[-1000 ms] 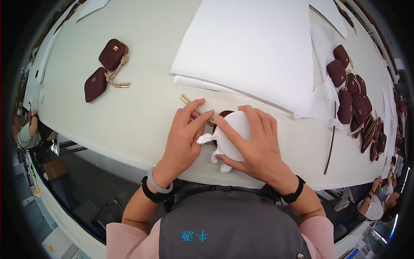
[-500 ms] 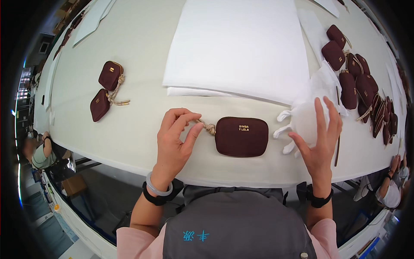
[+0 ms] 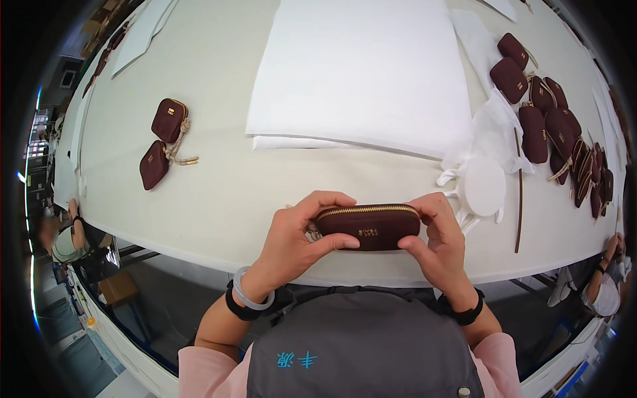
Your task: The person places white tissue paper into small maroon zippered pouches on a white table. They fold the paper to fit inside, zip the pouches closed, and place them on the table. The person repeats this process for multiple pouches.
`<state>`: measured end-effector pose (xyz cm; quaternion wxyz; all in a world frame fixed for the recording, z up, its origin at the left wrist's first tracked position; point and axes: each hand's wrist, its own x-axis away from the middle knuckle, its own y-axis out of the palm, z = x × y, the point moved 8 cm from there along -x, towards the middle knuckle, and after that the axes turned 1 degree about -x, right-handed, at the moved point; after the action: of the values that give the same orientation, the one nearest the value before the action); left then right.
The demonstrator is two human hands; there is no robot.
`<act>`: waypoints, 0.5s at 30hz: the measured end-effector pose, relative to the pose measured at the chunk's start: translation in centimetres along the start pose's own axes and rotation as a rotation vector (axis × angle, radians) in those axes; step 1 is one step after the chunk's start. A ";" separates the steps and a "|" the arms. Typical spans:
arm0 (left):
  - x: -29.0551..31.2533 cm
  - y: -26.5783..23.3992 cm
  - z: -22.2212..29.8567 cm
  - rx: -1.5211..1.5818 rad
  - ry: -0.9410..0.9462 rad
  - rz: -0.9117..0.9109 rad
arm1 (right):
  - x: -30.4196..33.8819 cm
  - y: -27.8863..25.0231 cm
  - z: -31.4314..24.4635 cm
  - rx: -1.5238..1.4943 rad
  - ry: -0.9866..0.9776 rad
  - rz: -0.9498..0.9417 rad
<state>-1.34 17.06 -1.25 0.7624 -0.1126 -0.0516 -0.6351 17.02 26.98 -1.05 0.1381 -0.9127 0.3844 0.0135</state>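
Between my two hands is a dark burgundy zip pouch (image 3: 369, 222), tilted so its gold zipper faces up along the far edge. My left hand (image 3: 306, 229) grips its left end, thumb on the front face and fingers behind. At the right end my right hand (image 3: 438, 239) holds it the same way. Part of a beige knotted cord (image 3: 312, 231) shows beside my left fingers, the rest hidden. To the right of my right hand lies a round white object with several stubby projections (image 3: 482, 188), its kind unclear.
Two burgundy pouches with corded pulls (image 3: 170, 121) lie at left. A stack of white sheets (image 3: 358, 73) covers the far middle. Many more pouches (image 3: 534, 132) are heaped at right, near a thin brown strip (image 3: 519, 199). Other people (image 3: 70, 242) sit at both sides of the table.
Both hands have closed on the pouch, which was lying flat with its cord near my left fingers. It is now raised and tilted zipper up. My right hand has left the white object.
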 end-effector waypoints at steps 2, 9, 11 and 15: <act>0.5 0.6 2.0 -0.024 0.082 -0.041 | -0.7 0.2 -2.4 -0.125 -0.074 0.024; 0.7 1.2 6.2 0.079 0.314 -0.057 | -2.2 -0.1 -6.1 -0.164 -0.309 0.026; 1.1 1.5 7.6 -0.180 0.465 -0.026 | -2.5 -0.2 -6.5 -0.105 -0.333 0.041; 1.4 1.4 8.2 -0.225 0.604 0.165 | -2.5 -0.1 -6.2 -0.152 -0.172 0.138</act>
<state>0.87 17.91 6.85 0.7750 -0.0066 0.2564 -0.5776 14.81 27.18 5.23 0.0999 -0.8874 0.4308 0.1301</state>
